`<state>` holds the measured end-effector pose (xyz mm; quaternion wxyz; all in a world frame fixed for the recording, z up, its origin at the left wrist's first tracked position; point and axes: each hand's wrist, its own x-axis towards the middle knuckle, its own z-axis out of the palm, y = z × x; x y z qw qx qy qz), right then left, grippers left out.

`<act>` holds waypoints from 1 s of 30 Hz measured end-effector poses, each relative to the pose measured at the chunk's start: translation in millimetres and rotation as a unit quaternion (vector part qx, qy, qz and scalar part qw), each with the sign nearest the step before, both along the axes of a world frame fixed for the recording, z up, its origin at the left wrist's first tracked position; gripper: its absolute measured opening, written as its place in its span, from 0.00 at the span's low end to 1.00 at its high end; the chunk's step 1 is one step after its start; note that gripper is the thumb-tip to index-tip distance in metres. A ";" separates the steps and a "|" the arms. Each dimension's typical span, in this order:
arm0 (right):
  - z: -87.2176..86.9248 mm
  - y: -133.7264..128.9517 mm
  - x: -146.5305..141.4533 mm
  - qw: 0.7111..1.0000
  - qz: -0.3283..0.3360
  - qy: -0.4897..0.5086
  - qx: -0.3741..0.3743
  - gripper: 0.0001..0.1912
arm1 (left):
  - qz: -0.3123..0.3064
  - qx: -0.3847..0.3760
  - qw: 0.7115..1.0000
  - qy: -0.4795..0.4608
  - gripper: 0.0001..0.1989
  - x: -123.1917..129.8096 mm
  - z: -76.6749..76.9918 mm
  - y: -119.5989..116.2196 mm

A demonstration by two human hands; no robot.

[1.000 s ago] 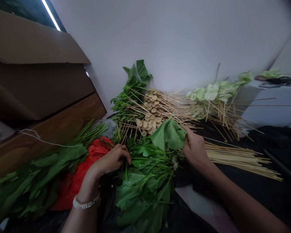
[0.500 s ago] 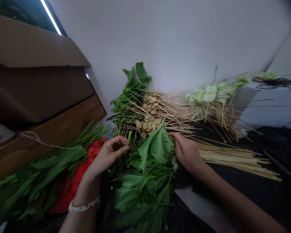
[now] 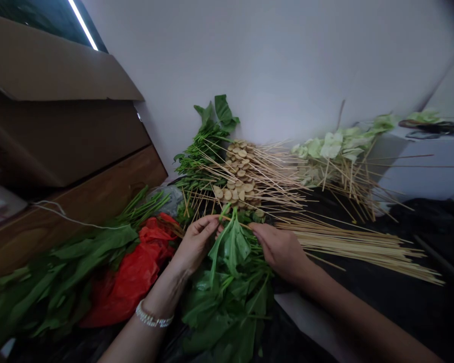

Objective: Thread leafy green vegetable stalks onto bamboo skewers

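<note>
My left hand (image 3: 202, 237), with a beaded bracelet at the wrist, is closed in a pinch on a short piece of green stem (image 3: 224, 212). My right hand (image 3: 282, 249) grips a thin bamboo skewer (image 3: 243, 225) that runs left toward the pinch. From the skewer, between both hands, hangs a leafy green (image 3: 232, 247), its leaf folded and tip down. Below it lies a pile of loose leafy greens (image 3: 227, 312). To the right of my right hand, loose bamboo skewers (image 3: 363, 247) lie in a bundle.
Against the wall stand skewered green stems (image 3: 202, 151), skewered pale round slices (image 3: 240, 174) and skewered cabbage-like leaves (image 3: 331, 145). On the left are more long greens (image 3: 60, 272), a red plastic bag (image 3: 126, 280) and a cardboard box (image 3: 68, 136). Black plastic sheeting (image 3: 363, 307) covers the surface.
My left hand has moved right, bringing the stem piece up to the skewer. My right hand has shifted slightly left and down, and the hanging leaf moved with it.
</note>
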<state>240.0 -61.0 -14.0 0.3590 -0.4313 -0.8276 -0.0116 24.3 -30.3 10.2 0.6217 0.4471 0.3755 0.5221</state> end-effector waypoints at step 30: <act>-2.1 -3.3 -2.7 0.999 -0.028 -0.044 0.014 0.18 | 0.080 0.027 0.996 0.015 0.13 -4.8 -1.8 5.0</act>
